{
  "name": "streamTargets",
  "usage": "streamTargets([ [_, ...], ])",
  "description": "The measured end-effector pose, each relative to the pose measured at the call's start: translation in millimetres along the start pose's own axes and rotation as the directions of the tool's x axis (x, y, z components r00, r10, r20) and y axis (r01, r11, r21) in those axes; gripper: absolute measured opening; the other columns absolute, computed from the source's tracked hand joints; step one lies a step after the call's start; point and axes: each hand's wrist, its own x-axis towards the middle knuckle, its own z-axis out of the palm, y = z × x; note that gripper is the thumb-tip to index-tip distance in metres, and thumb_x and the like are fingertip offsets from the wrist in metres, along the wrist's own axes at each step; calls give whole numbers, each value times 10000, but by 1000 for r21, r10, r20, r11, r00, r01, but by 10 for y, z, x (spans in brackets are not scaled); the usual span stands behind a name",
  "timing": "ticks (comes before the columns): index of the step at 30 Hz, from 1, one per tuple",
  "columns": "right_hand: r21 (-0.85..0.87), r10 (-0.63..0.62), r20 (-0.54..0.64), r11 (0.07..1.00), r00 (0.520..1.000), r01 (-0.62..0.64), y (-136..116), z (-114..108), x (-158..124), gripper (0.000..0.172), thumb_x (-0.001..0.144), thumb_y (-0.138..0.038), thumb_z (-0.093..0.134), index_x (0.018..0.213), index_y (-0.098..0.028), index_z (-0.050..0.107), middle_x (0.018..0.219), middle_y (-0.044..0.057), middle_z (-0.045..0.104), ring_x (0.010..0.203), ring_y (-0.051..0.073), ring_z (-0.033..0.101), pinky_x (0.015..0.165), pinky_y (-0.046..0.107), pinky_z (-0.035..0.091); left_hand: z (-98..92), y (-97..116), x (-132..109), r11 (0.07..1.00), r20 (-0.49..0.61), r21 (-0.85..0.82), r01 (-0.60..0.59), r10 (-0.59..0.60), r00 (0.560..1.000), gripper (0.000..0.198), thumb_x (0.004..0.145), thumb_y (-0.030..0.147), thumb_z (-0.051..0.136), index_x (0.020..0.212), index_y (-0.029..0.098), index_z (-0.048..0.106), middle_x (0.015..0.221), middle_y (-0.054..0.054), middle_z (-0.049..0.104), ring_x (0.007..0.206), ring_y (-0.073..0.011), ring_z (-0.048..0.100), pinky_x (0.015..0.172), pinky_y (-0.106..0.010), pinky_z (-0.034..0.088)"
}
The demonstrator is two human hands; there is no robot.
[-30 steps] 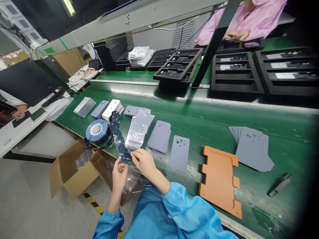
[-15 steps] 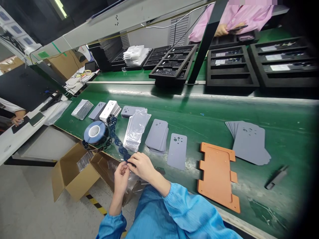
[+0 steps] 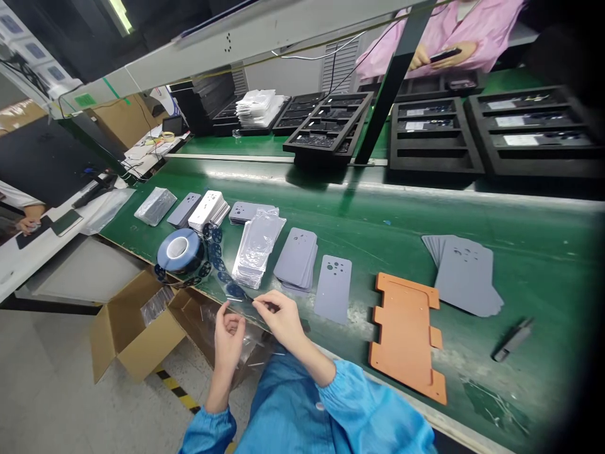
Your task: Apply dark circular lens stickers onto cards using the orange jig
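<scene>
My right hand (image 3: 282, 315) is closed in a pinch on the thin dark edge of a sticker (image 3: 251, 299) at the near end of a sticker strip. My left hand (image 3: 230, 334) is just left of it, below the strip end, its thumb apart from the loosely curled fingers and nothing visible in them. The clear strip of round dark stickers (image 3: 217, 263) runs back to a blue roll (image 3: 163, 252) with a white core. Right of my hands lie a single grey phone-shaped sheet (image 3: 333, 290) with holes and a stack of such sheets (image 3: 296, 258).
An orange plate (image 3: 406, 334) lies near the front edge, with fanned grey sheets (image 3: 466, 274) and a grey cutter (image 3: 513, 339) beyond. Plastic-wrapped sheets (image 3: 259, 243) lie behind the strip. Below stands an open cardboard box (image 3: 149, 340). Across the bench, a person in pink works beside black trays (image 3: 425, 161).
My hands have moved apart. The right one has shifted slightly right with the pinched sticker edge, while the left hand's fingers have loosened below the strip end.
</scene>
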Motion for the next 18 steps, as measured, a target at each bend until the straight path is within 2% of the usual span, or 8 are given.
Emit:
streamTargets([
  [3, 201, 191, -53, 963, 980, -176, -46, -137, -70, 173, 797, -359, 758, 775, -189, 781, 749, 31, 691, 617, 136, 578, 596, 267, 473, 19, 86, -69, 970, -166, 208, -124, 160, 973, 748, 821, 307, 682, 1482, 205, 347, 1109, -101, 627, 983, -224, 636, 785, -343, 530],
  [6, 409, 332, -62, 869, 941, -280, -62, -274, -181, 292, 735, -450, 809, 804, -171, 753, 655, 11, 647, 569, 130, 555, 548, 260, 454, 28, 235, -179, 883, -333, 348, -313, 429, 840, 734, 815, 254, 689, 1476, 216, 373, 1348, -160, 516, 1233, -280, 534, 955, -409, 492],
  [7, 456, 361, -64, 840, 930, -294, -67, -319, -226, 326, 729, -473, 815, 826, -170, 742, 621, -1, 624, 553, 126, 542, 529, 251, 440, 41, 291, -223, 861, -355, 348, -371, 487, 798, 664, 818, 244, 689, 1430, 213, 431, 1330, -153, 529, 1211, -275, 546, 957, -402, 490],
  [8, 491, 381, -71, 818, 922, -300, -75, -364, -275, 350, 732, -490, 814, 850, -170, 731, 598, -13, 602, 543, 119, 528, 516, 241, 426, 66, 348, -268, 850, -343, 323, -415, 514, 786, 548, 826, 241, 688, 1344, 207, 513, 1254, -135, 576, 1130, -257, 585, 924, -380, 502],
  [10, 539, 401, -95, 790, 911, -291, -100, -456, -373, 367, 756, -502, 803, 891, -174, 707, 584, -29, 578, 538, 107, 508, 513, 226, 410, 171, 467, -362, 883, -188, 198, -426, 461, 867, 264, 853, 265, 679, 1104, 194, 643, 1028, -84, 658, 896, -206, 638, 809, -327, 524],
  [12, 572, 411, -124, 773, 903, -273, -133, -557, -464, 364, 782, -502, 788, 921, -181, 683, 590, -37, 569, 534, 100, 493, 518, 222, 406, 355, 589, -452, 957, 109, 18, -289, 286, 952, 165, 881, 330, 661, 939, 178, 689, 871, -66, 691, 746, -183, 644, 707, -297, 528],
  [15, 598, 419, -176, 764, 891, -242, -179, -740, -583, 366, 796, -503, 776, 947, -190, 664, 603, -44, 553, 529, 100, 471, 525, 230, 412, 714, 767, -570, 978, 427, -209, -11, 101, 898, 264, 860, 413, 682, 898, 154, 714, 814, -83, 724, 724, -200, 677, 673, -293, 540],
  [18, 584, 429, -244, 781, 869, -221, -193, -966, -716, 380, 785, -510, 788, 958, -197, 659, 616, -45, 549, 539, 105, 470, 542, 240, 422, 1024, 906, -642, 955, 475, -290, 65, 85, 876, 274, 847, 424, 700, 803, 154, 693, 735, -58, 700, 684, -179, 658, 669, -279, 531],
])
